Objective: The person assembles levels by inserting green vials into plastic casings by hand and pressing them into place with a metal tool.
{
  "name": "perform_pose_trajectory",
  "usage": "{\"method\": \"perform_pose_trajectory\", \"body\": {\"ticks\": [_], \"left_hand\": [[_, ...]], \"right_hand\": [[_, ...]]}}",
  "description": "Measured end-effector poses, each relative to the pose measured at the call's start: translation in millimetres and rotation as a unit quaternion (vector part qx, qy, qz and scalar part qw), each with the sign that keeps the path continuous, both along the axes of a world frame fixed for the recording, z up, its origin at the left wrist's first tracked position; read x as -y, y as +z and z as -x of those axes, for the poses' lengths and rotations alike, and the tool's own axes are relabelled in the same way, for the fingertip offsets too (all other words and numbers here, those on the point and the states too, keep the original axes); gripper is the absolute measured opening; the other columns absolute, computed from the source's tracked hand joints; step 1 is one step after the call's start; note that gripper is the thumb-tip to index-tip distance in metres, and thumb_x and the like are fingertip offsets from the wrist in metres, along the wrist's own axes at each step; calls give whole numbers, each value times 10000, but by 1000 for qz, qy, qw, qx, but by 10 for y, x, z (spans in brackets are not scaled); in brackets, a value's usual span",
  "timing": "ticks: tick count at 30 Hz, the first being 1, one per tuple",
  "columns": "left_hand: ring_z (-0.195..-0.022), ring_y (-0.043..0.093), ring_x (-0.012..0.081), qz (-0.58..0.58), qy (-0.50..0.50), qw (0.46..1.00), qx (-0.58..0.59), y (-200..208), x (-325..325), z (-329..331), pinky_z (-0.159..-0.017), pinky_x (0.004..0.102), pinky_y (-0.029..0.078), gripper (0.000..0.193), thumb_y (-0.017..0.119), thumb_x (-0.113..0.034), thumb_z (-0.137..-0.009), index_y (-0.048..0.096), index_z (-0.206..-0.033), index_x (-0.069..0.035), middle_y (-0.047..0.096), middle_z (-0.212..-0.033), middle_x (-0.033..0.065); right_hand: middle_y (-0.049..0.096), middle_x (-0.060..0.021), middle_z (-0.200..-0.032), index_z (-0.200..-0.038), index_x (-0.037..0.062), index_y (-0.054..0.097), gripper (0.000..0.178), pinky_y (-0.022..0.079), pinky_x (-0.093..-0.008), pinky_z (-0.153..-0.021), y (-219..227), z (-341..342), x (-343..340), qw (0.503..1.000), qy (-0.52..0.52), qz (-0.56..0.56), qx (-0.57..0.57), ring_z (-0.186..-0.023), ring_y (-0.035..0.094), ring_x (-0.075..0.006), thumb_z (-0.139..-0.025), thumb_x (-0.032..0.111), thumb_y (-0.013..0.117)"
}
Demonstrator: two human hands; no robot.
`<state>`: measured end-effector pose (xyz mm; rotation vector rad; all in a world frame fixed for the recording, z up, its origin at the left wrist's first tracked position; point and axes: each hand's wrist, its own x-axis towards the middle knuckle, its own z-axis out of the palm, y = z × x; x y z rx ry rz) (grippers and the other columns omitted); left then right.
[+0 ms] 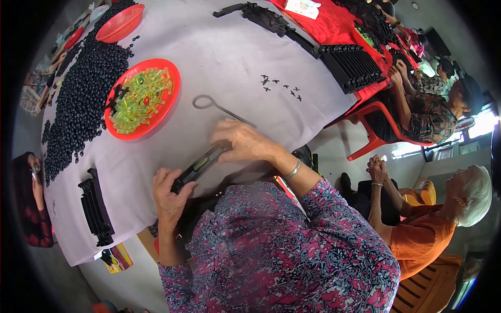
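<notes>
My left hand and my right hand grip the two ends of a black spirit level, held tilted over the table's near edge. A yellow-green vial shows in the level's middle. Both hands have their fingers closed round it; the right fingers are slightly blurred. Just beyond my right hand lies a metal rod with a looped end. A red plate heaped with yellow-green vials stands farther left, with a few black pieces on its left side.
A large pile of small black pieces covers the far left, below a red basket. Black levels are stacked at the left edge and far right. Tiny black crosses lie scattered. Other people sit to the right, near a red chair.
</notes>
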<state>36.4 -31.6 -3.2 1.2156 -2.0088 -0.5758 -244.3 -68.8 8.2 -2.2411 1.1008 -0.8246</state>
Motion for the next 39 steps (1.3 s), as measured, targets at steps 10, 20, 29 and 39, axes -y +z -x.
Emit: {"method": "perform_pose_trajectory", "body": {"ticks": [10,20,29,39], "left_hand": [[-826,565,271,-34,13,995,-95,-9,7,30,-729,365,463,369,842,-102,-653,660,-953,14,587,-868,111],[-808,560,257,-2,3,997,-83,-67,36,8,-711,356,456,368,843,-100,-651,669,-958,5,580,-846,98],[-859,572,207,-57,7,995,-86,-18,12,-77,-770,313,462,395,830,-64,-669,670,-1023,7,600,-907,72],[-934,578,168,-204,9,908,-367,-79,14,-92,-904,314,464,594,720,15,-756,551,-1324,-29,572,-974,33]], "right_hand": [[569,-79,-867,-922,65,669,352,471,-411,-836,83,-17,-31,999,-26,-37,7,-938,547,-285,-659,218,846],[559,-81,-878,-933,76,676,338,471,-416,-834,77,-14,-23,999,-23,-44,1,-945,546,-290,-670,225,827],[550,-75,-861,-1002,84,675,356,469,-380,-776,38,-14,16,999,17,33,-8,-873,537,-264,-696,193,820],[609,-40,-760,-1029,-38,649,420,468,-296,-696,60,445,74,756,75,-335,557,-655,522,-139,-867,335,751]]}}
